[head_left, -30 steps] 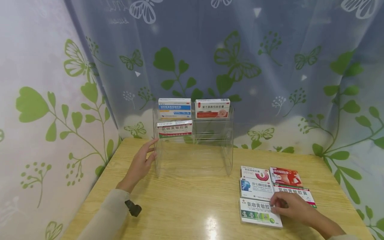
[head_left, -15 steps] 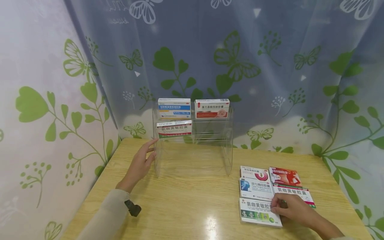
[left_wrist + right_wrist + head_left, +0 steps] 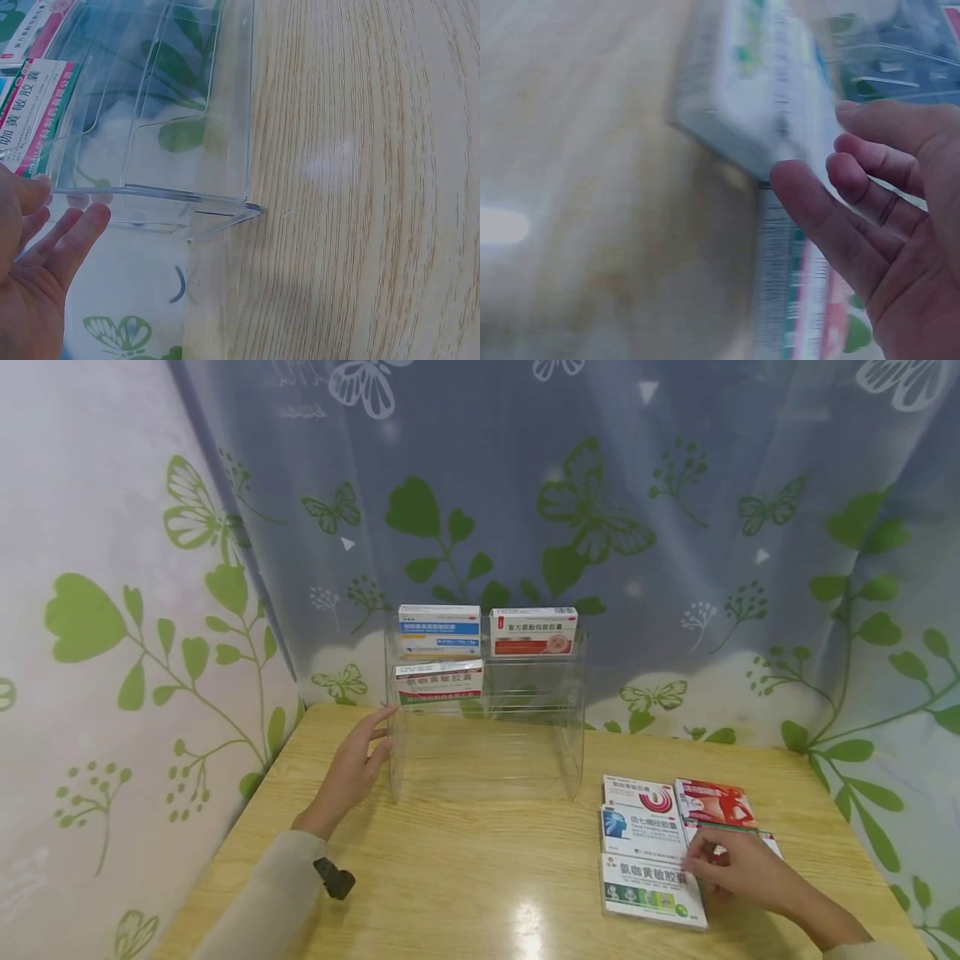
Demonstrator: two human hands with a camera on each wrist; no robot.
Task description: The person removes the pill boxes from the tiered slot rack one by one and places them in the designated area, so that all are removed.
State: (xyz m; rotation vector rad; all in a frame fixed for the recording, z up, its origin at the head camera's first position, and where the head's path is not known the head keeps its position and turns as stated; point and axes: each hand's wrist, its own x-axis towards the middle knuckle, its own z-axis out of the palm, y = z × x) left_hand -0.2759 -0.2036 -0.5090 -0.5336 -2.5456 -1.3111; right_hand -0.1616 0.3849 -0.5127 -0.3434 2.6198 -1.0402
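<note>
My left hand (image 3: 355,768) rests its fingers against the left side panel of a clear acrylic display rack (image 3: 487,756); the left wrist view shows the fingertips (image 3: 90,217) at that panel's edge. My right hand (image 3: 742,868) is at the upper right corner of a white-and-green medicine box (image 3: 648,893) lying flat on the table. In the right wrist view, thumb and fingers are parted beside this blurred box (image 3: 757,90); whether they touch it cannot be told. Partly beneath the hand lies a white medicine box with red and green trim (image 3: 768,842).
On the rack's top tier stand a blue-and-white box (image 3: 438,633) and a red-and-white box (image 3: 533,633). A red-green-white box (image 3: 440,683) sits one tier lower, at left. Beyond my right hand lie a head-picture box (image 3: 641,833), a pink-spiral box (image 3: 637,793) and a red box (image 3: 716,802).
My right hand has shifted slightly up and to the right, uncovering more of the white-and-green box's right end. My left hand stays against the rack.
</note>
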